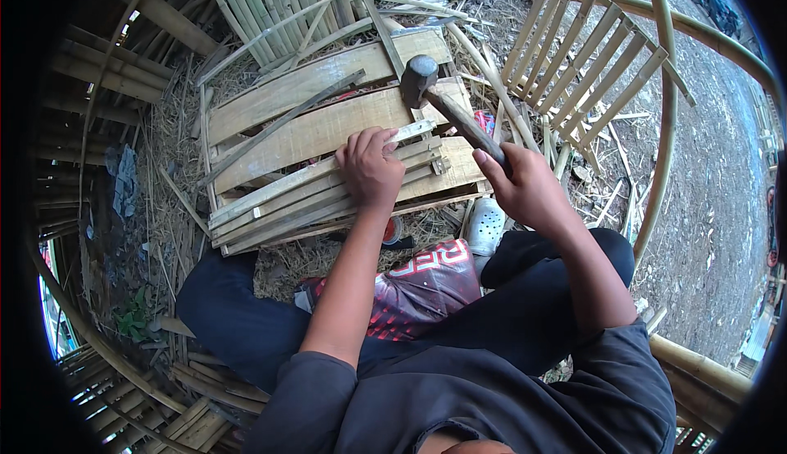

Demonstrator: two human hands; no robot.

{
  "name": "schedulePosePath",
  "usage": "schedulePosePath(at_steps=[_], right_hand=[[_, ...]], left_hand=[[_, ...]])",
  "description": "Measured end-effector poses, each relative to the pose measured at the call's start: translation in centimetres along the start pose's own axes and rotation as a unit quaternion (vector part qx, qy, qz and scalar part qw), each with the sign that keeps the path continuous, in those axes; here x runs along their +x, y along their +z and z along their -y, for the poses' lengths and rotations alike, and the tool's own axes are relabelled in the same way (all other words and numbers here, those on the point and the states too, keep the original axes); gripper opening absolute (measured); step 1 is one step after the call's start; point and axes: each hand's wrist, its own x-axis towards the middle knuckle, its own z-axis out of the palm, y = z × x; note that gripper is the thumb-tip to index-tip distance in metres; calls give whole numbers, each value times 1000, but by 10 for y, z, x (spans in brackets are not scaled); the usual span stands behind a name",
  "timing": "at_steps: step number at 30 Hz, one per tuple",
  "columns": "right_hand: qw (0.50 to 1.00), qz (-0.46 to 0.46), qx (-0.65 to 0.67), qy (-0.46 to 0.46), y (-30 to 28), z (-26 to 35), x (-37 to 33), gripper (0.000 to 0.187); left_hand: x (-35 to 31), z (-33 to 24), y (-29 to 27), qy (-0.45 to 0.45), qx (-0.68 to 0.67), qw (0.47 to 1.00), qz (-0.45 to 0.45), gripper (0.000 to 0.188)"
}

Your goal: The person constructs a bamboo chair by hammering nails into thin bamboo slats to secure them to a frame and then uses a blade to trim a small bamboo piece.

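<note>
My right hand [529,190] is closed around the wooden handle of a hammer [466,124], with the thumb along the handle. The hammer's dark, blunt metal head is over the plank platform [328,97], near the ends of several bamboo slats [287,200]. These slats lie side by side along the platform's near edge. My left hand [373,171] grips the top slat close to its right end, with fingers curled over it. Between the hammer head and the slat ends a small upright piece is partly hidden. A loose thin strip [283,126] lies diagonally across the planks.
A slatted bamboo rack [586,52] stands at the far right, and another slatted panel [283,11] at the far left. Bamboo poles [662,126] frame the right side. Straw and offcuts litter the ground. A pale clog [486,226] and patterned cloth [426,290] are near my legs.
</note>
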Motion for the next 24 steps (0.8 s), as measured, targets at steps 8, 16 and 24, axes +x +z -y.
schedulePosePath(at_steps=[8, 16, 24], right_hand=[[996, -32, -66, -49, 4, 3, -4, 57], [993, -48, -102, -40, 16, -14, 13, 55], [989, -56, -127, -42, 24, -6, 4, 54]], left_hand=[[-2, 2, 3, 16, -11, 1000, -15, 30], [0, -2, 4, 23, -17, 999, -26, 30], [-1, -1, 4, 28, -34, 999, -31, 27]])
